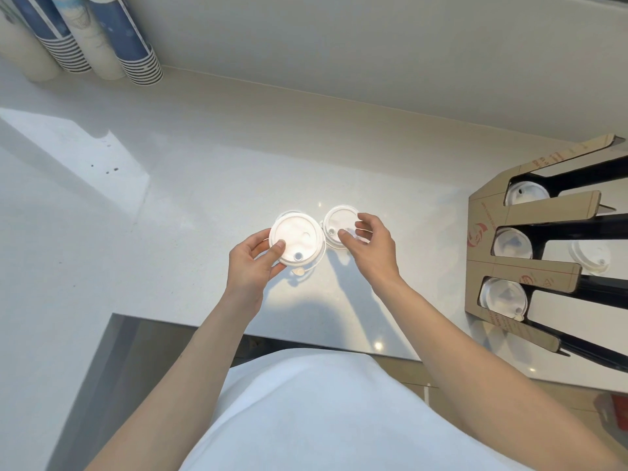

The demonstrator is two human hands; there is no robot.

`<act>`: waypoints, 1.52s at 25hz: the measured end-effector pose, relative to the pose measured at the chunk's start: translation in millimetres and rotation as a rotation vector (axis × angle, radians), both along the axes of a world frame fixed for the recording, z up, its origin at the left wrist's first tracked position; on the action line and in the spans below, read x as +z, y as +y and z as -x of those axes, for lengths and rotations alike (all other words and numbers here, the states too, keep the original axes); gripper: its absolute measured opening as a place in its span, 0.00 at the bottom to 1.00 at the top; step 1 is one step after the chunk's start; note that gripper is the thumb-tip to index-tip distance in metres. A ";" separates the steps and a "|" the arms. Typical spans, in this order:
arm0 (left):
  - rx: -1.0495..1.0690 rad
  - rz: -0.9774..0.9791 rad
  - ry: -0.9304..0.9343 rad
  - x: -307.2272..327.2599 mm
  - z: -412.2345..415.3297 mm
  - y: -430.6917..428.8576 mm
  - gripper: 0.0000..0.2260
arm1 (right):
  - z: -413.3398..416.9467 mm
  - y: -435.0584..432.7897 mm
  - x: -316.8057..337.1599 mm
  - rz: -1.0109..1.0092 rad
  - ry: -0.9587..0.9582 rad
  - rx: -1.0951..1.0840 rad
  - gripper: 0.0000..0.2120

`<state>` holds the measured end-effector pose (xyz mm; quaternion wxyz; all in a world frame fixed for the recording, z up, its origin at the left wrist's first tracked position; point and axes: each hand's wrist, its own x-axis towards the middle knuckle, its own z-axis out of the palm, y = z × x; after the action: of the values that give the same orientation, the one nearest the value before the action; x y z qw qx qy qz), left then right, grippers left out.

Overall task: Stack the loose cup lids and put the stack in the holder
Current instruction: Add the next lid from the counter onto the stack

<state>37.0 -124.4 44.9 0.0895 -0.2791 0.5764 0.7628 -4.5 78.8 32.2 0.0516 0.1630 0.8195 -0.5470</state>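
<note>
The left hand grips a small stack of lids above the desk; the right hand, fingers open, reaches onto a loose lid beside it; the cardboard holder stands well right.

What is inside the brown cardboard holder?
White cup lids sit in each of the three slots of the cardboard holder. Only the top lid of each shows; how many lie underneath is hidden.
</note>
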 end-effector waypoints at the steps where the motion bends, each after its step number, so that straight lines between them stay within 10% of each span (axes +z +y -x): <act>1: 0.009 0.000 -0.003 -0.4 0.1 -2.1 0.17 | 3.5 -0.8 -5.1 -0.053 -0.002 0.027 0.27; 18: 0.011 0.025 -0.016 3.0 12.1 -22.7 0.19 | 52.2 1.4 -49.7 -0.716 -0.120 0.397 0.44; 38: 0.032 -0.042 0.024 4.9 15.1 -25.8 0.19 | 35.4 13.8 -32.9 -0.558 0.023 0.289 0.38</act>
<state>21.9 -150.2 49.8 0.0761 -0.2772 0.5569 0.7792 -40.0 92.6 -0.7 0.0730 0.0466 0.9531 -0.2899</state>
